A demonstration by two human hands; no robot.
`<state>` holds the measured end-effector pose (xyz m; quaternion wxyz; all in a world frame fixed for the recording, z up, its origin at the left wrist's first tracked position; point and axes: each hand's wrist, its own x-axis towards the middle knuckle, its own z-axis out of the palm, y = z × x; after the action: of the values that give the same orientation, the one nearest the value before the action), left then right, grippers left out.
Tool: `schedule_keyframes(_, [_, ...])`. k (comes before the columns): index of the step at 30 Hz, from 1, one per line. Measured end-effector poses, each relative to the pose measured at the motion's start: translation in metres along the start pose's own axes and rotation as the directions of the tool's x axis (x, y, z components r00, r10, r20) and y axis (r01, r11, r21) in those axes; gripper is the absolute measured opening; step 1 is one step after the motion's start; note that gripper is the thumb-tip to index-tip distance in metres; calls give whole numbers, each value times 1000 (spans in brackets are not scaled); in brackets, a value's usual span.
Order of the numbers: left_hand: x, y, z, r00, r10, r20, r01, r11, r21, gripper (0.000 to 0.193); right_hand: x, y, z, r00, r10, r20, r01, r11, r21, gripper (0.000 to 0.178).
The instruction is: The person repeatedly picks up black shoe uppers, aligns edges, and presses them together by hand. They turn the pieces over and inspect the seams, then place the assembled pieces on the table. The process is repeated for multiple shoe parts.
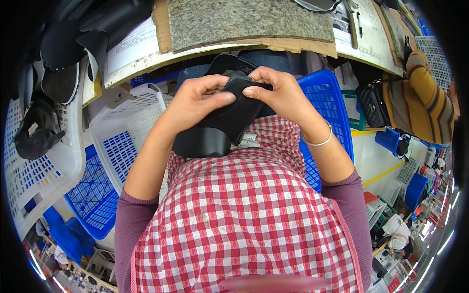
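Note:
A black leather shoe upper (pixel 229 115) lies across my lap, over the red and white checked apron (pixel 244 205). My left hand (pixel 198 97) pinches its far edge from the left, thumb on top and fingers curled under. From the right, my right hand (pixel 279 93) grips the same edge, with its thumb pressed on the leather close to the left thumb. The curved, glossy part of the upper hangs toward me below the left hand. Fingertips of both hands are partly hidden by the leather.
Ahead is a worktable with a granite slab (pixel 249 24) on cardboard, a hammer (pixel 352 27) and a pen (pixel 360 24). Black leather pieces (pixel 58 46) hang at the upper left. White baskets (pixel 117 115) stand left, a blue basket (pixel 337 105) right. A person in a striped top (pixel 425 93) is at far right.

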<state>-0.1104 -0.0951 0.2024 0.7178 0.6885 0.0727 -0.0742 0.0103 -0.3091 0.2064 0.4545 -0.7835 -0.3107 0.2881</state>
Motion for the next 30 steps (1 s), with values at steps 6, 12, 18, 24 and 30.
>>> schedule_keyframes(6, [10,-4,10,999,-48,-7,49,991,127,13,-1,-1,3,994,-96,-46,95,995,-21,26])
schedule_keyframes(12, [5,-9,-1,987,-131,96,114,980,162,16,-3,7,7,998,-57,2,57,998,7,26])
schedule_keyframes(18, [-5,-12,-3,964,-254,76,247,964,95,25,0,15,14,996,-84,33,73,966,247,18])
schedule_keyframes(24, [-5,-12,-7,954,-257,152,224,952,208,23,-1,13,14,997,-57,56,42,970,239,22])
schedule_keyframes(30, [-16,-12,3,978,-207,32,183,918,352,22,-6,16,18,999,-15,30,10,986,168,28])
